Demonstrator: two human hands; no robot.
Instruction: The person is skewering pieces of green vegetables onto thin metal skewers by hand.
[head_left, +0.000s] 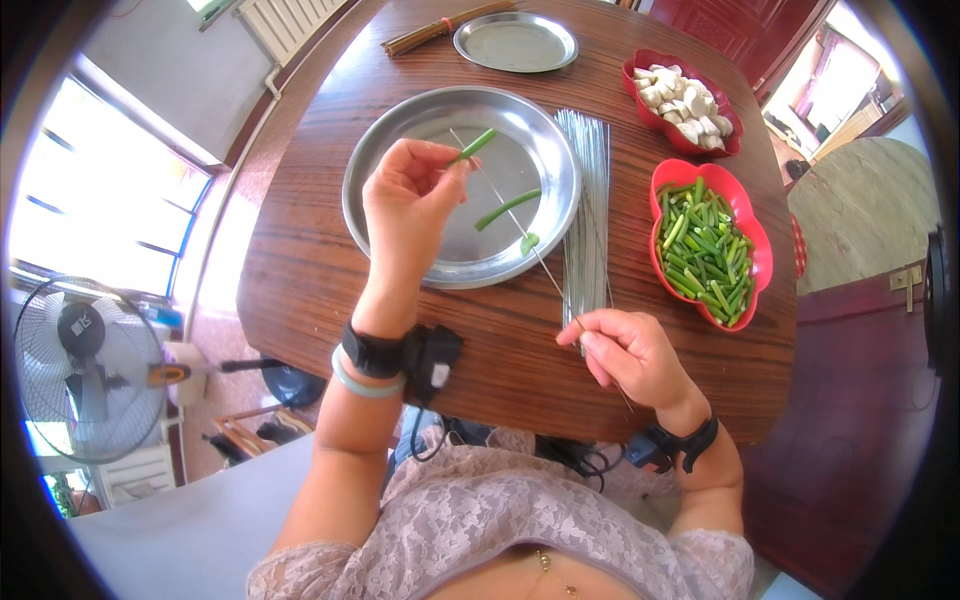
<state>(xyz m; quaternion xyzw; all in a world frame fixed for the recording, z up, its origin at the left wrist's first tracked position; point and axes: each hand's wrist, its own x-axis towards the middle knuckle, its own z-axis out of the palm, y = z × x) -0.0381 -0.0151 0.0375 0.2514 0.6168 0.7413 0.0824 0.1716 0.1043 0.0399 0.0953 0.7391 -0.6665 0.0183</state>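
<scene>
A cut green stalk (475, 145) is pinched between the thumb and fingers of my left hand (416, 184), above a round steel tray (457, 276). My right hand (634, 356) grips a thin metal skewer (551, 276) near its lower end; the skewer slants up over the tray towards the left hand. A small green piece (529, 243) is at the skewer's middle. Another cut stalk (508, 209) shows beside the skewer over the tray; whether it is threaded on I cannot tell. A bundle of metal skewers (587, 202) lies right of the tray.
Right of the skewers stand a red bowl (763, 251) of cut green stalks and a darker red bowl (636, 64) of white pieces. At the table's far side are an oval metal plate (516, 43) and a banded bundle of brown sticks (427, 34). A fan (86, 367) stands left.
</scene>
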